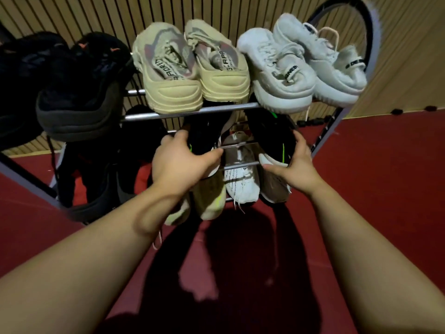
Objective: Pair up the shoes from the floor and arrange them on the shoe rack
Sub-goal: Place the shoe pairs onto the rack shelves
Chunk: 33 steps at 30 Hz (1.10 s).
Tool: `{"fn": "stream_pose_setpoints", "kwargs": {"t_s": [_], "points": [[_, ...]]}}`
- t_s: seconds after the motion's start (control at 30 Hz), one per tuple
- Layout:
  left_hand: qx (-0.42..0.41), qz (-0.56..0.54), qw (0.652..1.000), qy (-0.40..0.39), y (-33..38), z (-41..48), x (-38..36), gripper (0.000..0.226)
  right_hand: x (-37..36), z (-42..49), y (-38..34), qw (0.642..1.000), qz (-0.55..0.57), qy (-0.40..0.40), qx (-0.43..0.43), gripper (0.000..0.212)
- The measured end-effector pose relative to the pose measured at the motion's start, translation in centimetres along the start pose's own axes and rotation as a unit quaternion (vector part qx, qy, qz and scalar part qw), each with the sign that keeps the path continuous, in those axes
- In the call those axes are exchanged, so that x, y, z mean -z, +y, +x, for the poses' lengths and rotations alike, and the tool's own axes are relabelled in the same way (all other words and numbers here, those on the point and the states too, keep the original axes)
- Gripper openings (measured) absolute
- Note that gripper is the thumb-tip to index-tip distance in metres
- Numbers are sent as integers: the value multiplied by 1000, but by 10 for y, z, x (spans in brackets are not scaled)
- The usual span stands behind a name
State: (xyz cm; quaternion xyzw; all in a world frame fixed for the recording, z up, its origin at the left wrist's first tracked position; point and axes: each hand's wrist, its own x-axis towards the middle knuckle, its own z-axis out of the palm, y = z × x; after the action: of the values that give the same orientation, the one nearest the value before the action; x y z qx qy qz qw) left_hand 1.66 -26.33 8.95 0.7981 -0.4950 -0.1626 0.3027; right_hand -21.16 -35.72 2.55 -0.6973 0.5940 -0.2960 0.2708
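My left hand [179,162] grips the heel of a black shoe with a green stripe [202,138] on the middle shelf of the metal shoe rack [192,111]. My right hand [292,165] holds the matching black shoe with a green stripe [269,131] just to the right on the same shelf. On the top shelf stand a black pair [79,85], a beige pair [192,71] and a white pair [301,66]. Below my hands, a white-and-grey shoe [240,174] and a pale yellow shoe [209,201] sit on the lowest level.
More dark shoes [96,169] fill the rack's lower left. The rack stands against a slatted wooden wall [216,8] on a red floor [361,189]. A dark round hoop [370,27] leans behind the rack's right end.
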Motion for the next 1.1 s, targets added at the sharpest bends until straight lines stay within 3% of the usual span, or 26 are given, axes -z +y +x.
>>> {"fn": "stream_pose_setpoints", "kwargs": {"t_s": [0.17,0.33,0.43,0.57,0.77,0.83,0.97,1.03,1.1], "points": [[52,-12,997,-54,31,13,-51,80,0,-10,12,999,18,-7,31,95],[-32,47,978,-199,31,9,-63,103,-4,-15,17,998,12,2,65,91],[-95,51,963,-248,7,12,-55,112,-3,-17,22,997,20,-5,77,95],[-144,26,966,-214,-2,21,-64,109,-3,-11,24,995,54,8,80,95],[-152,-17,975,-161,8,16,-90,106,-12,-10,24,997,48,34,44,85],[-209,5,971,-119,-10,5,-89,100,-19,-20,23,997,25,64,34,76],[-437,107,888,-94,-86,-21,-93,81,-39,-51,24,989,-15,140,-44,73],[-481,170,852,-113,-138,-35,-95,82,-50,-71,19,980,-12,140,-143,71],[-468,221,844,-138,-188,-46,-89,92,-61,-92,12,970,-59,63,-229,74]]}}
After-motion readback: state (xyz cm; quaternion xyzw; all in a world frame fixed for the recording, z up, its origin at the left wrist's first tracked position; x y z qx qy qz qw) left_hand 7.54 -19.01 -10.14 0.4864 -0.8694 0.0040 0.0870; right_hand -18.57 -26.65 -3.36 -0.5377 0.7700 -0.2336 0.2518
